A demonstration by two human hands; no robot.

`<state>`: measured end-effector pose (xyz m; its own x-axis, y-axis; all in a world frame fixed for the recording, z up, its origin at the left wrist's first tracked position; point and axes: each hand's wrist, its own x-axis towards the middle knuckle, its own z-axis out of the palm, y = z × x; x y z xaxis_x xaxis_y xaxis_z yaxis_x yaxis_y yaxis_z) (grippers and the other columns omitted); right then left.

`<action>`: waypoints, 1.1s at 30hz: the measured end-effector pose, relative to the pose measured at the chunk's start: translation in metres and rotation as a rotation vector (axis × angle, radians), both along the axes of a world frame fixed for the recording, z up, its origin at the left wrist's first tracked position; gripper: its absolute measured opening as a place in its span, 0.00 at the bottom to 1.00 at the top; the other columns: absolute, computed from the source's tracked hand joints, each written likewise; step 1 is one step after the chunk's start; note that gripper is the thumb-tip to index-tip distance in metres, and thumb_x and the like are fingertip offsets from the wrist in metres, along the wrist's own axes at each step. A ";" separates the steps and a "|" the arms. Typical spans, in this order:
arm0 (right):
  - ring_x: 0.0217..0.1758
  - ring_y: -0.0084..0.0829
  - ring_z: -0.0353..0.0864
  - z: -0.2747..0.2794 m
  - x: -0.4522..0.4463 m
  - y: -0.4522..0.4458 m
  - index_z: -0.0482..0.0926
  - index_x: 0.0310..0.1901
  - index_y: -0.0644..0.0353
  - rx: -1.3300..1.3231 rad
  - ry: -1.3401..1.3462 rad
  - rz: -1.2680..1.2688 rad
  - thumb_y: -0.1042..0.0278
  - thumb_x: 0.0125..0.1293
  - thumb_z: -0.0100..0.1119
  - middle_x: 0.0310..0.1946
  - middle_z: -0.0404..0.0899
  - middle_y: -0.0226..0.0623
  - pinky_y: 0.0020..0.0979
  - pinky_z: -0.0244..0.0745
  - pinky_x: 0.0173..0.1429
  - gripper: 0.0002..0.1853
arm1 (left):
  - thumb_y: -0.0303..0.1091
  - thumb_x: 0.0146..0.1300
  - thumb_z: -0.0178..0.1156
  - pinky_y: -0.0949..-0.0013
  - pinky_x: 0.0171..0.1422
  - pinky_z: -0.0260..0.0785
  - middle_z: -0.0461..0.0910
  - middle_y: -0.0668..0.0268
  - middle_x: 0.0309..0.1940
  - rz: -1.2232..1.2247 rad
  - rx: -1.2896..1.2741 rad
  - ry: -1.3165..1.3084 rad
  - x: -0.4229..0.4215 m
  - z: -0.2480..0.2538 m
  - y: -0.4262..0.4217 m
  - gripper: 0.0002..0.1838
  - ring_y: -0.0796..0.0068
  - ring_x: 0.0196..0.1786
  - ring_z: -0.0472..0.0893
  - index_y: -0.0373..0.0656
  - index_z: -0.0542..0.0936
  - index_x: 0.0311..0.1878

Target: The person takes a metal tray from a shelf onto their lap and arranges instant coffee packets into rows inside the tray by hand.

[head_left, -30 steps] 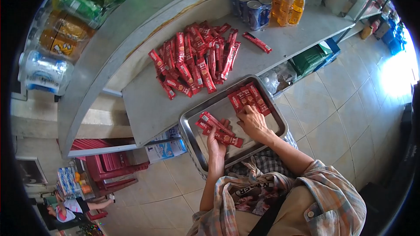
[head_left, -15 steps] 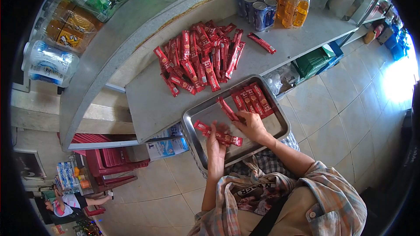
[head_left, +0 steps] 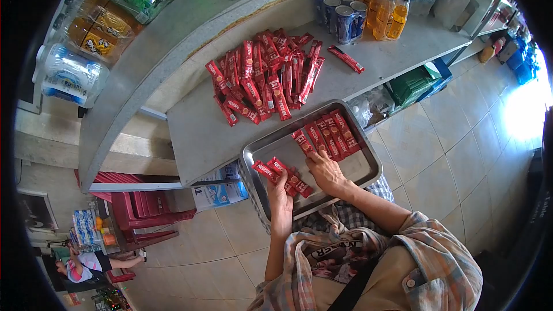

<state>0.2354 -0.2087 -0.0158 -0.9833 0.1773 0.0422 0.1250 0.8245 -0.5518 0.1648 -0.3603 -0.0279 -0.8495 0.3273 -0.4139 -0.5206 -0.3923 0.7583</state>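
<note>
A metal tray (head_left: 372, 167) rests over my lap, against the shelf edge. Inside it, on the far right side, a row of red coffee sachets (head_left: 333, 136) lies side by side. My right hand (head_left: 329, 176) has its fingers closed on the lower end of one coffee sachet (head_left: 300, 139), which lies at the row's left end. Over the tray's left part, my left hand (head_left: 280, 197) is closed around a few more coffee sachets (head_left: 266, 171), fanned out at angles. A big loose heap of coffee sachets (head_left: 253, 80) covers the shelf beyond the tray.
One single sachet (head_left: 346, 59) lies apart on the grey shelf (head_left: 391, 63). Behind it stand blue cans (head_left: 344, 23) and orange drink bottles (head_left: 387, 14). Plastic chairs (head_left: 144, 210) are at the left, near a seated person (head_left: 86, 266). Bottle packs (head_left: 95, 34) sit on the upper ledge.
My right hand has brought its sachet down from a tilted position to lie beside the row. The sachets in my left hand have shifted and spread apart.
</note>
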 end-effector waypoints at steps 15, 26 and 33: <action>0.47 0.42 0.76 0.008 0.010 0.016 0.79 0.42 0.62 -0.203 0.254 -0.121 0.70 0.56 0.61 0.38 0.79 0.40 0.39 0.75 0.47 0.12 | 0.33 0.66 0.59 0.76 0.41 0.71 0.77 0.70 0.49 -0.010 -0.257 0.172 -0.028 0.003 0.029 0.22 0.82 0.43 0.78 0.44 0.70 0.62; 0.67 0.44 0.56 -0.004 0.005 -0.011 0.75 0.53 0.56 0.202 0.183 0.218 0.67 0.55 0.60 0.62 0.63 0.37 0.53 0.57 0.64 0.21 | 0.40 0.72 0.49 0.71 0.60 0.61 0.70 0.65 0.60 -0.001 -0.325 0.182 -0.008 0.000 0.016 0.25 0.78 0.56 0.71 0.45 0.63 0.69; 0.70 0.48 0.53 -0.005 0.005 -0.009 0.74 0.55 0.61 0.203 0.102 0.128 0.64 0.56 0.59 0.64 0.62 0.40 0.64 0.41 0.69 0.23 | 0.16 0.57 0.55 0.69 0.53 0.69 0.73 0.63 0.50 -0.171 -0.661 0.461 -0.004 -0.012 0.021 0.28 0.72 0.46 0.75 0.49 0.72 0.62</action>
<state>0.2403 -0.2179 -0.0207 -0.9860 0.0294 0.1642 -0.0354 0.9251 -0.3781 0.1611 -0.3397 -0.0402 -0.9416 0.2787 -0.1888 -0.1130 0.2663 0.9572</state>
